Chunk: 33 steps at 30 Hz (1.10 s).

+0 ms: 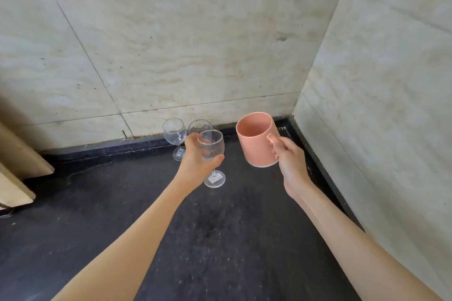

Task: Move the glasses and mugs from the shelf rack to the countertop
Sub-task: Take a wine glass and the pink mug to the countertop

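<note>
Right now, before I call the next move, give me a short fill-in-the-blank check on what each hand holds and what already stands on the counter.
1. The left hand grips a clear wine ____.
2. The right hand holds a mug coloured ____.
3. Behind the held glass, ____ more wine glasses stand by the wall, the left one upright on the dark countertop.

Missing words: glass; pink; two

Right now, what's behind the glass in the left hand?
Behind the held wine glass, gripped by the left hand, two more wine glasses stand by the wall: one in full view, the other mostly covered, its stem and foot hidden.
</note>
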Each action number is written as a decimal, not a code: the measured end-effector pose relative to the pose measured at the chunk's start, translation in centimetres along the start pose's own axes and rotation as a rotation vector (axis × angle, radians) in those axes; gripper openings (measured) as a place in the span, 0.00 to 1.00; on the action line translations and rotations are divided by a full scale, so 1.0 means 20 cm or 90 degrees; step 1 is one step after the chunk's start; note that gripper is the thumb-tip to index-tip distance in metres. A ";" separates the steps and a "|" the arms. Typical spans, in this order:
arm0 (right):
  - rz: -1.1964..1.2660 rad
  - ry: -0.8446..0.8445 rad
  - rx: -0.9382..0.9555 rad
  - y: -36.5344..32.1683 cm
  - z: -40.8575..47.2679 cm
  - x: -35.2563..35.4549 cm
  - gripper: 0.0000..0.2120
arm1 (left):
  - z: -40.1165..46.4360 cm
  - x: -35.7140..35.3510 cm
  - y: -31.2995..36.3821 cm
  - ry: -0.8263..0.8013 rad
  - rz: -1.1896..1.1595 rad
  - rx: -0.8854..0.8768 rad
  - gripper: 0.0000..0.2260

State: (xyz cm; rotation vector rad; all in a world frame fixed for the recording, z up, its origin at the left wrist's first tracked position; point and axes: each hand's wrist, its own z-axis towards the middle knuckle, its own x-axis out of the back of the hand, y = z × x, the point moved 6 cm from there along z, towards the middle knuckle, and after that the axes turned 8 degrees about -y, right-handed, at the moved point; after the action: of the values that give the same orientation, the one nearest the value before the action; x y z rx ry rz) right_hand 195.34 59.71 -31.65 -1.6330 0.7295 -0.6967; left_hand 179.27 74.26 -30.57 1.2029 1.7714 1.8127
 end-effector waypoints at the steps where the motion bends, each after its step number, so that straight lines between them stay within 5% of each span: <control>1: 0.009 0.004 -0.014 0.05 0.08 0.01 0.08 | 0.06 -0.05 -0.04 -0.003 -0.005 0.017 0.27; 11: -0.008 0.017 -0.023 0.34 0.57 0.05 0.12 | 0.58 -0.30 -0.24 -0.033 -0.007 0.074 0.32; 14: 0.008 0.005 -0.056 0.45 0.65 0.05 0.03 | 0.68 -0.35 -0.27 -0.042 0.003 0.077 0.33; 18: 0.086 -0.030 -0.115 0.57 0.74 0.04 0.19 | 0.78 -0.37 -0.32 -0.009 0.000 0.092 0.32; 33: 0.163 -0.062 -0.138 0.73 0.81 0.02 0.27 | 0.94 -0.39 -0.43 0.056 0.033 0.107 0.31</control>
State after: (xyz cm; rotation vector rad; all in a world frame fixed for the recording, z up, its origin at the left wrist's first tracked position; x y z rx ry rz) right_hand 206.74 67.12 -48.64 -1.7163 0.9479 -0.3615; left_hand 195.29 82.19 -43.71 1.2591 1.9936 1.8005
